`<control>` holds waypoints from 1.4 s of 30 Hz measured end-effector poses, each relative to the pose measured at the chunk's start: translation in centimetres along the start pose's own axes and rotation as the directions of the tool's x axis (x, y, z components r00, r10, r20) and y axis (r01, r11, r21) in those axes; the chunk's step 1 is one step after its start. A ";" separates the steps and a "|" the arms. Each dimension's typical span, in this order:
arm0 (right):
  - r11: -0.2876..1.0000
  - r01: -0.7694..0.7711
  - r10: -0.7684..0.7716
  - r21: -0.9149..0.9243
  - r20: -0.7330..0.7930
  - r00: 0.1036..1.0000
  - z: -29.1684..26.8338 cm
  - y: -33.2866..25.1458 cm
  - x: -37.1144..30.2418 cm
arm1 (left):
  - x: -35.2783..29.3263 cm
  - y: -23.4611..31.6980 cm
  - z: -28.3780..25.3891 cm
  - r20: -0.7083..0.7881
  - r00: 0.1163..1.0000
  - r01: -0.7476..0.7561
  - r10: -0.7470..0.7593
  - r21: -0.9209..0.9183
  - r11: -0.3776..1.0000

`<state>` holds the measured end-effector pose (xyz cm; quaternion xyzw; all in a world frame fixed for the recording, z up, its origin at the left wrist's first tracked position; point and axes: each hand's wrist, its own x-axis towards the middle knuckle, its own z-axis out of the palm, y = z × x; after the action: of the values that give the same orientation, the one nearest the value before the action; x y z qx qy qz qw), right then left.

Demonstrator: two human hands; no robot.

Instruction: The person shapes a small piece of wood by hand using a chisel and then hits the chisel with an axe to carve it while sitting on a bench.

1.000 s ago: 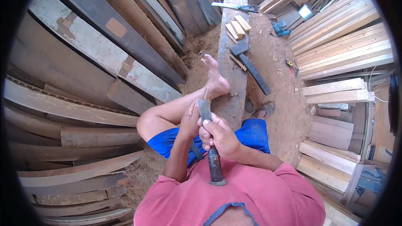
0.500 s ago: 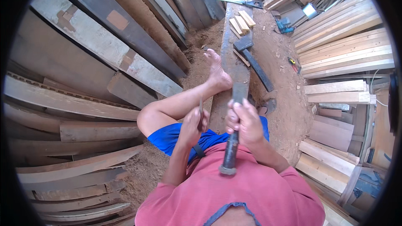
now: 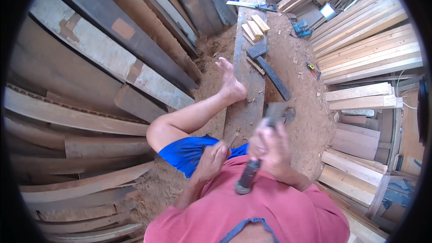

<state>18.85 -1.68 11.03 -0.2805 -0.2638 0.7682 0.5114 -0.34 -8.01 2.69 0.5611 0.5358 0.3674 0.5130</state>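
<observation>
As right fingers (image 3: 255,147) wrap a chisel (image 3: 249,174), blade (image 3: 275,110) beyond

Open bench (image 3: 245,113) lies beyond the left hand (image 3: 213,159), with foot (image 3: 232,86) and mallet (image 3: 275,79) obstructing either side.

Downward fisheye view from the head

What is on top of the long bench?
A saw, pale wood blocks, a mallet with overhanging handle, and a thin strip. A foot overlaps it; what the foot and clothing cover cannot be seen.
</observation>
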 end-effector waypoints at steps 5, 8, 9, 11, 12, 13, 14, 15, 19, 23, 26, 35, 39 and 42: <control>0.953 -0.045 0.017 -0.301 -0.095 0.995 -3.8 -0.9 3.9 | 0.5 -3.1 -0.2 -0.109 0.958 0.145 -0.264 -0.609 0.780; 0.882 -0.086 0.068 -0.463 -0.056 0.996 -3.0 0.7 5.8 | 4.7 -1.5 -0.2 -0.135 0.986 0.018 -0.097 -0.492 0.870; 0.855 -0.085 0.084 -0.512 -0.026 0.996 -2.5 1.3 6.3 | 5.6 -1.4 -0.1 -0.104 0.991 0.020 -0.084 -0.508 0.861; 0.833 -0.024 0.049 -0.552 0.030 0.998 -2.7 2.3 7.1 | 6.3 -1.2 0.3 -0.069 0.996 0.019 -0.064 -0.522 0.853; 0.810 0.015 0.011 -0.586 0.041 0.999 -2.8 2.6 7.1 | 6.2 -1.2 0.6 -0.072 0.994 0.030 -0.076 -0.504 0.863; 0.784 0.053 -0.026 -0.618 0.053 0.998 -2.9 2.8 7.1 | 6.1 -1.1 0.8 -0.076 0.993 0.041 -0.089 -0.486 0.873; 0.773 0.075 -0.037 -0.630 0.074 0.997 -3.5 2.8 7.3 | 6.1 -1.0 0.9 -0.039 0.994 0.068 -0.099 -0.485 0.872; 0.772 0.070 -0.035 -0.631 0.068 0.997 -3.9 2.7 7.3 | 5.9 -1.2 0.7 -0.034 0.994 0.073 -0.102 -0.488 0.870; 0.728 0.005 0.023 -0.685 0.032 0.999 -4.8 2.6 7.6 | 5.0 -2.0 0.4 0.159 0.973 0.230 -0.170 -0.543 0.808; 0.908 -0.039 0.013 -0.417 -0.065 0.998 -4.2 4.0 7.5 | 6.2 -2.6 0.6 0.049 0.989 0.138 -0.143 -0.673 0.726; 0.989 -0.134 0.128 -0.071 -0.080 0.989 -3.5 5.1 7.0 | 7.9 -2.7 0.1 0.082 0.968 0.200 -0.239 -0.825 0.528; 0.896 -0.428 0.425 0.119 0.047 0.904 0.8 5.6 3.7 | 9.1 -0.4 -1.2 -0.030 0.996 0.064 -0.086 -0.442 0.895; 0.897 -0.425 0.422 0.123 0.055 0.905 0.8 5.2 2.7 | 7.1 -0.9 -0.5 -0.122 0.992 -0.044 0.007 -0.302 0.952; 0.923 -0.374 0.370 0.092 0.060 0.927 0.7 4.9 2.1 | 5.7 0.7 0.1 -0.165 0.986 -0.051 -0.006 -0.340 0.939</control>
<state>14.56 -1.44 7.84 -0.2833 -0.1769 0.8694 0.3643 0.75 -2.40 2.53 0.4370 0.4973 0.5058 0.5531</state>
